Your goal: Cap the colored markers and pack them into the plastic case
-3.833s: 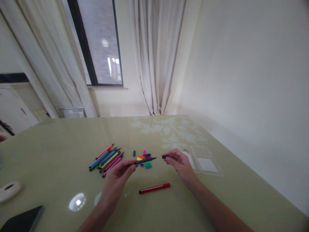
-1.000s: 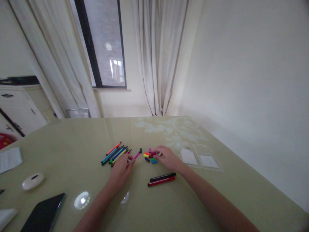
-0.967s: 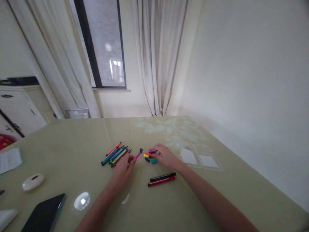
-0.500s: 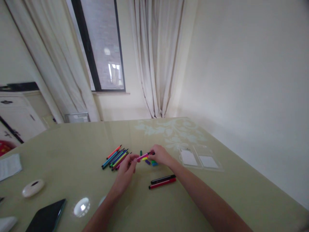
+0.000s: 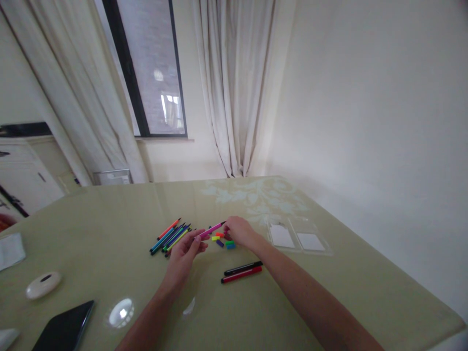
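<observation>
Head view: left hand fingertips pinch pink marker; right hand grips its tip.

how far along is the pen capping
Done: a capped black pen and red pen lie side by side. In hand: the left hand holds a pink pen, the right hand at its tip. Left: uncapped pens and loose caps.
</observation>
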### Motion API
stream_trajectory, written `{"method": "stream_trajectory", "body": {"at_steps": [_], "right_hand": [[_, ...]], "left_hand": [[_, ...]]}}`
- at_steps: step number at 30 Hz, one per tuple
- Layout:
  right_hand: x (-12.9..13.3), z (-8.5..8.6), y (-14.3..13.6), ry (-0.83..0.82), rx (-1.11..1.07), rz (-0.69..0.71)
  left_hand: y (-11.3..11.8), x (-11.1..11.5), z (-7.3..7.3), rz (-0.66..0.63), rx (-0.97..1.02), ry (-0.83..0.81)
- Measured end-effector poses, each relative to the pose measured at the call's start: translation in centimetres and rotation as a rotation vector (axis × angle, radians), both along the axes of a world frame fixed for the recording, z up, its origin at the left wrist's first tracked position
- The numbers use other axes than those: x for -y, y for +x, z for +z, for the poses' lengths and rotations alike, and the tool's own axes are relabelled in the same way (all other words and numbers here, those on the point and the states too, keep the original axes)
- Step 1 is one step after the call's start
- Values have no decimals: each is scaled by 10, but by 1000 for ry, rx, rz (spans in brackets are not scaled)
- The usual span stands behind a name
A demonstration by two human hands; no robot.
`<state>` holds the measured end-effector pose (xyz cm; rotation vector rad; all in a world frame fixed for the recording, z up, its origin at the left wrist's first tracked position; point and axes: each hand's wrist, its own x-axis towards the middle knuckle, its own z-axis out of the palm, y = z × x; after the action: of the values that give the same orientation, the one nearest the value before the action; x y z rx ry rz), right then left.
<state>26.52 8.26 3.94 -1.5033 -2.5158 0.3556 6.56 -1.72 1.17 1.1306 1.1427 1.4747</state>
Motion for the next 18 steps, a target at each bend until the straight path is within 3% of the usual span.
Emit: {"method": "stream_trajectory", "body": {"at_steps": [5,7,13,18], "right_hand": [[16,8,23,125,-170,-40],[32,5,41,147,-435,-66],[75,-21,85,13,-857,-110],[80,-13,89,-138,-1085,-93]], "left_hand": [[-1,0,0,52,31,4],[0,2,1,65,49,2],[5,9,5,44,32,-46],[7,13,8,-9,-32,-80]]}}
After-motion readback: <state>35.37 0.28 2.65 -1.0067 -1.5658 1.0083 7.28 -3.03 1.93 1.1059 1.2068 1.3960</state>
